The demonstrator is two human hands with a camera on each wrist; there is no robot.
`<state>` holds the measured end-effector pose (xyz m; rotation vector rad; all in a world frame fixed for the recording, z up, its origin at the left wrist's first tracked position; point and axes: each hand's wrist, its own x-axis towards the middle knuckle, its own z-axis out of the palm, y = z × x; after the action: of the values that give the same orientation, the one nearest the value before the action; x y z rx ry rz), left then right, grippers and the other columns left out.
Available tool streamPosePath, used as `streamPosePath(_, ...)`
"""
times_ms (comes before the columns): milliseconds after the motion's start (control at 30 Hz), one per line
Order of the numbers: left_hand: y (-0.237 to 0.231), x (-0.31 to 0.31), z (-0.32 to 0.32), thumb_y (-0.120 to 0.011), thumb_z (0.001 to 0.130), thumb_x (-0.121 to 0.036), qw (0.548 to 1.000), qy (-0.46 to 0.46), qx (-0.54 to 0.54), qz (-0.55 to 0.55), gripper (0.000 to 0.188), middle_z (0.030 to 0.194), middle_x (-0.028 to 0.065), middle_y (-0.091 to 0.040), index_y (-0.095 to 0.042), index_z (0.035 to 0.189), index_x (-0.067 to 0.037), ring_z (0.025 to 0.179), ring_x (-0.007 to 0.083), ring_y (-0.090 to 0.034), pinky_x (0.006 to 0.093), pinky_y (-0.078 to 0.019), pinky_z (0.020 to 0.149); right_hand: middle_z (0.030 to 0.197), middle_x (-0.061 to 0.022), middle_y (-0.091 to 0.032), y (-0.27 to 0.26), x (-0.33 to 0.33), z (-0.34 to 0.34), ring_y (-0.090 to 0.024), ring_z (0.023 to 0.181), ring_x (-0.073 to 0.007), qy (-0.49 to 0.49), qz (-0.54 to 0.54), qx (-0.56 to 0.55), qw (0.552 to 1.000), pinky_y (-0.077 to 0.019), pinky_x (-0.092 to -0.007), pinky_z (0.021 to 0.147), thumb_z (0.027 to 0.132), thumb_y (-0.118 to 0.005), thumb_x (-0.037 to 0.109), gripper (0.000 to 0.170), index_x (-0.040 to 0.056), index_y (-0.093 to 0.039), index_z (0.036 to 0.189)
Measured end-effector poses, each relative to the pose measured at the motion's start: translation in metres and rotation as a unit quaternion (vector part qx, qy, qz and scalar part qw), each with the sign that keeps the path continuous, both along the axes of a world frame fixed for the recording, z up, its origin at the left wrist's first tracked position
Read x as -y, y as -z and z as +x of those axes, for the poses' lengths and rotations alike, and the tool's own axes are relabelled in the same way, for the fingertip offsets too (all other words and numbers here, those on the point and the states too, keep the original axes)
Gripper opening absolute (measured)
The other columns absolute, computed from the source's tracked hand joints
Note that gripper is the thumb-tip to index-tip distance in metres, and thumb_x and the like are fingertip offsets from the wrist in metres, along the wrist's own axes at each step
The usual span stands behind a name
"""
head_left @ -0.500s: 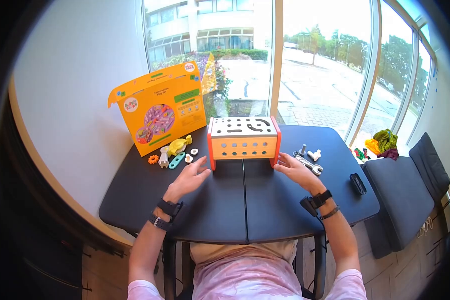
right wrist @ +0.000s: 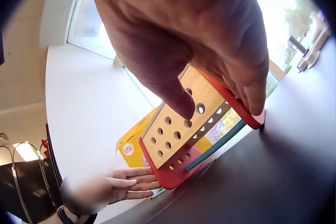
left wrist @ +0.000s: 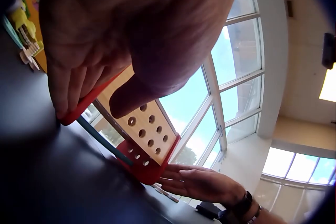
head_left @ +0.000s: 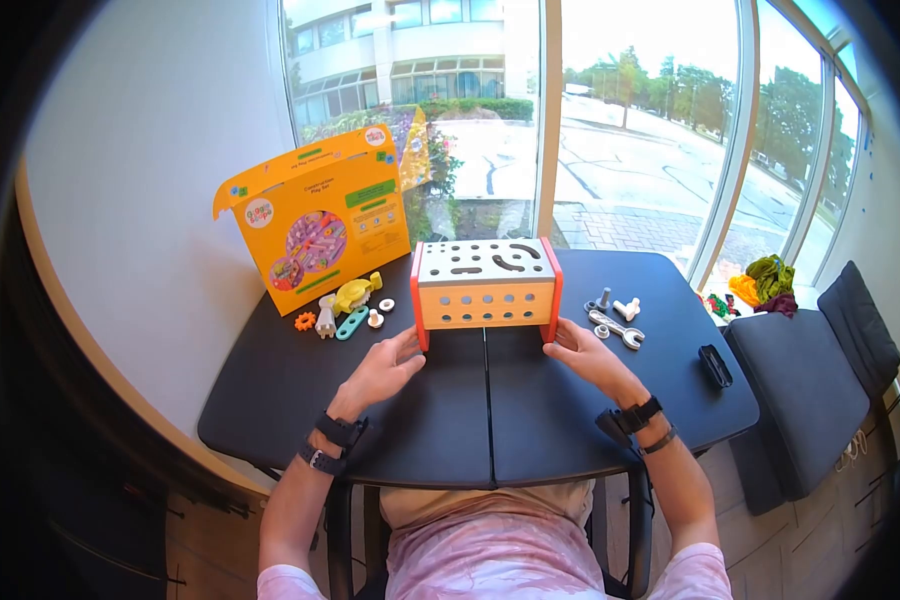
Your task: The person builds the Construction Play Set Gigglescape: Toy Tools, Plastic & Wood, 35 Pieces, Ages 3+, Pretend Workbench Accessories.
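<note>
A toy workbench [head_left: 485,303], with a grey slotted top, wooden front with round holes and red end panels, stands upright on the black table. My left hand [head_left: 382,368] lies against its left red panel, fingers straight along the outer side; in the left wrist view the thumb is over the wooden front [left wrist: 152,127]. At the right red panel [head_left: 553,310] is my right hand [head_left: 595,362], its straight fingers touching the outside and its thumb apart from them, as the right wrist view shows. A teal bar [right wrist: 218,146] runs low between the panels.
Left of the bench lie a yellow toy [head_left: 357,293], a teal link [head_left: 352,322], an orange gear [head_left: 305,321] and white pieces, before an upright orange box [head_left: 370,225]. To the right are a grey wrench [head_left: 620,331], bolts and a black case [head_left: 715,367]. Windows stand behind.
The workbench has shifted slightly toward me, and both hands have come nearer with it. My fingers now lie against its end panels. The loose pieces have stayed where they were.
</note>
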<state>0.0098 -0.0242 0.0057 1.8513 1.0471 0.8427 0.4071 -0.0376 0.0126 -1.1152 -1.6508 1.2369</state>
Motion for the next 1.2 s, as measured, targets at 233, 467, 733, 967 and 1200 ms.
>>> streamPosePath(233,-0.002,0.011,-0.003,-0.062,0.106,-0.002,1.0,0.016,-0.005,0.01,0.071,0.166,0.0265,-0.053,-0.033,0.171,0.004,0.155,0.0385,-0.052,0.0435,-0.0419,0.129,0.172,-0.018,-0.046,0.001,0.011,0.002,-0.043,0.161,-0.0262,-0.007,-0.001,0.005,1.0,-0.0324,-0.0385,0.134,0.11,-0.069,0.013,0.072,-0.0058,-0.033,0.17)
streamPosePath(467,0.0,0.01,-0.005,-0.062,0.107,-0.003,1.0,0.013,-0.003,0.013,0.069,0.164,0.0256,-0.056,-0.036,0.17,0.004,0.153,0.0373,-0.055,0.0423,-0.0437,0.128,0.173,-0.0188,-0.045,-0.005,0.016,0.0,-0.042,0.162,-0.027,-0.008,-0.011,0.009,1.0,-0.0307,-0.0392,0.135,0.11,-0.07,0.014,0.074,-0.0057,-0.033,0.17)
streamPosePath(733,-0.012,0.006,-0.012,-0.065,0.108,-0.008,0.999,0.02,-0.032,-0.005,0.065,0.163,0.0257,-0.057,-0.042,0.166,0.008,0.152,0.036,-0.056,0.0415,-0.0441,0.128,0.172,-0.0196,-0.045,-0.005,0.018,0.004,-0.044,0.16,-0.0278,-0.016,-0.012,-0.009,1.0,-0.0339,-0.0393,0.133,0.108,-0.073,0.015,0.077,-0.0066,-0.032,0.17)
streamPosePath(967,-0.016,-0.022,-0.039,-0.072,0.106,-0.019,0.993,-0.082,-0.067,0.058,0.069,0.16,0.0266,-0.059,-0.046,0.163,0.008,0.147,0.0358,-0.061,0.0415,-0.0486,0.123,0.177,-0.0245,-0.036,-0.01,0.023,0.008,-0.034,0.166,-0.033,-0.021,-0.013,-0.004,1.0,-0.029,-0.0415,0.136,0.107,-0.076,0.019,0.085,-0.0077,-0.027,0.172)
streamPosePath(1200,-0.021,-0.068,-0.077,-0.076,0.102,-0.02,0.982,-0.132,-0.084,0.103,0.07,0.159,0.0264,-0.061,-0.049,0.161,0.007,0.143,0.0369,-0.064,0.0421,-0.0526,0.119,0.179,-0.028,-0.03,-0.011,0.027,0.02,-0.031,0.167,-0.0356,0.019,-0.02,0.023,0.999,-0.0303,-0.0422,0.135,0.107,-0.078,0.026,0.093,-0.0077,-0.022,0.173)
